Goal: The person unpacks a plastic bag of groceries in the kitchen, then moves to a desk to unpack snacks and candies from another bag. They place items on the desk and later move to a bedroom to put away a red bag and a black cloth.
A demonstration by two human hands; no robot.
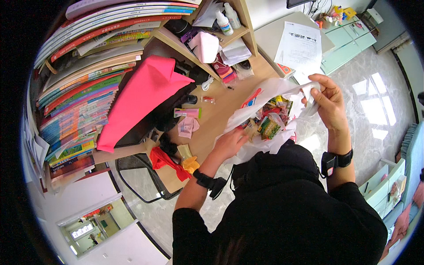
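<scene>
A white plastic bag [255, 102] with its mouth spread wide is on the wooden desk [212, 116], close to my chest. Small wrapped packets fill it, among them a green and yellow packet [268, 128] and a beige packet [252, 130]. My right hand [328, 102] pinches the gathered rim of the bag on the right. At the left side of the mouth, my left hand [229, 143] reaches in with its fingertips against the beige packet. Whether those fingers grip it is hard to see.
Left of the bag lie a pink wrapper [188, 127], a pink and green packet [187, 113] and a red bag [167, 162]. A bright pink sheet [142, 99] covers something black. Stacked books [82, 89] line the left, beside a shelf with white bottles [224, 22].
</scene>
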